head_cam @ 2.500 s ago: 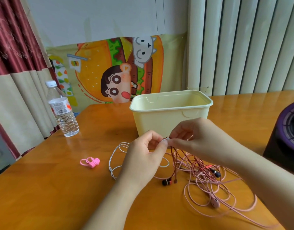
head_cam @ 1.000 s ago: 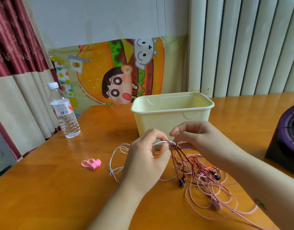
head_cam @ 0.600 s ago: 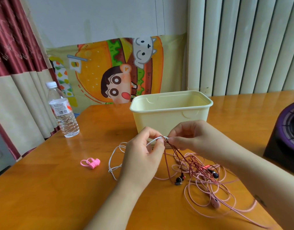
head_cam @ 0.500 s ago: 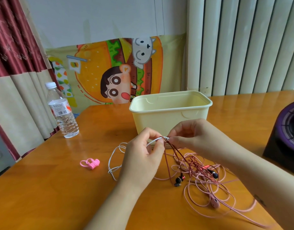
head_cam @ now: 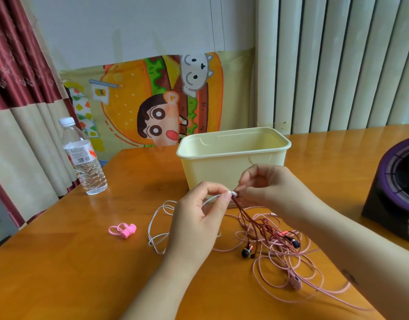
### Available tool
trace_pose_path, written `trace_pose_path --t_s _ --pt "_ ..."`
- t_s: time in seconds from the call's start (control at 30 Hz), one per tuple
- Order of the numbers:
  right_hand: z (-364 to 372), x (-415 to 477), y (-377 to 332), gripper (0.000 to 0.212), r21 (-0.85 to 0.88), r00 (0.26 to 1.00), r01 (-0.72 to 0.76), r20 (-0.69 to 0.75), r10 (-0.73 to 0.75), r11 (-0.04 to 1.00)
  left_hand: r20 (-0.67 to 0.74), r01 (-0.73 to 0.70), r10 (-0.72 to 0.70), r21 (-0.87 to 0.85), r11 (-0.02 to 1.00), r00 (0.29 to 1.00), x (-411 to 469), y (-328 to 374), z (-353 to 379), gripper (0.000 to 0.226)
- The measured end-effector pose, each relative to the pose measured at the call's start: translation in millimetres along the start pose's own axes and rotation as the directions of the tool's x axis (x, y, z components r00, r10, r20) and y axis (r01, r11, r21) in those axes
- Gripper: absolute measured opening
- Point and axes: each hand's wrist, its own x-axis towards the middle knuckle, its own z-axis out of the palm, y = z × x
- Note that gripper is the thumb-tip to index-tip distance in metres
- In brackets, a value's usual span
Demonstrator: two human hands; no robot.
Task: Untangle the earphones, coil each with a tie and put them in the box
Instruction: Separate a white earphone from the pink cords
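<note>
Head view, item by item. Left hand (head_cam: 198, 225): raised above the counter (head_cam: 60, 273) middle, thumb and forefinger pinching the white earphones (head_cam: 157, 227). Right hand (head_cam: 268, 190): fingers curled, pinching the same white lead's tip, fingertips nearly meeting the left's. Dark red earphones (head_cam: 252, 222): strands hang from that pinch, black buds on the counter. Pink earphones (head_cam: 291, 262): loose tangled loops toward the near right corner. Cream box (head_cam: 222, 153): open, just behind the hands. Pink ties (head_cam: 123, 230): toward the left edge.
</note>
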Motion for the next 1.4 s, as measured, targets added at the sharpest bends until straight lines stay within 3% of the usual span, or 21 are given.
trace_pose_path --t_s 0.1,0.2,0.3,0.37,0.47,0.53,0.6,0.67,0.8,0.93,1.1,1.27,1.4 --pt "-0.3 1.4 0.3 0.018 0.355 0.979 -0.196 0.118 0.164 0.914 0.029 0.239 -0.243 -0.316 0.918 0.97 0.7 3.2 3.4 0.009" --pt "0.6 2.4 4.9 0.022 0.571 0.922 -0.386 0.255 0.291 0.725 0.168 0.402 -0.439 -0.754 0.519 0.883 2.1 7.8 12.1 0.007" --pt "2.5 3.3 8.3 0.026 0.642 0.872 -0.489 0.356 0.336 0.591 0.305 0.464 -0.51 -0.859 0.216 0.804 2.8 9.7 15.4 0.009" --pt "4.0 2.7 9.2 0.031 0.647 0.855 -0.518 0.393 0.337 0.56 0.344 0.478 -0.523 -0.867 0.141 0.78 3.2 6.7 16.1 0.01" --pt "4.9 3.7 11.9 0.026 0.54 0.889 -0.454 0.327 0.32 0.709 0.292 0.502 -0.561 -0.823 0.265 0.774 4.2 4.3 15.5 0.011" --pt "3.4 4.2 11.3 0.021 0.373 0.957 -0.284 0.164 0.239 0.883 0.222 0.515 -0.595 -0.768 0.381 0.772 4.1 2.4 14.9 0.007" --pt "1.7 3.3 8.1 0.015 0.08 0.998 -0.06 -0.013 0.061 0.995 0.175 0.523 -0.608 -0.717 0.46 0.775 3.6 1.2 13.5 0.006" --pt "2.4 0.1 4.9 0.005 -0.192 0.99 0.118 -0.046 -0.13 0.974 0.16 0.525 -0.603 -0.69 0.498 0.781 1.9 1.2 13.5 0.007" --pt "13.2 -4.8 9.3 0.013 -0.337 0.977 0.209 0.031 -0.211 0.918 0.165 0.517 -0.576 -0.677 0.524 0.8 -0.5 3.8 14.9 0.01" --pt "12.7 -2.8 10.2 0.012 -0.326 0.979 0.201 0.025 -0.204 0.924 0.087 0.469 -0.503 -0.525 0.71 0.86 -0.4 3.9 13.7 0.027" --pt "4.9 2.1 9.7 0.009 0.049 1.0 0.027 -0.003 -0.027 0.998 0.082 0.364 -0.355 -0.22 0.905 0.931 0.8 2.0 8.0 0.018" --pt "2.1 5.3 13.1 0.007 0.419 0.988 -0.151 0.083 0.128 0.895 0.076 0.204 -0.201 -0.036 0.978 0.977 1.1 -2.3 1.5 0.01" --pt "-1.8 9.5 19.4 0.011 0.332 0.988 -0.153 0.037 0.15 0.931 0.083 0.015 -0.025 0.119 0.993 0.996 3.4 -2.8 -5.2 0.014"
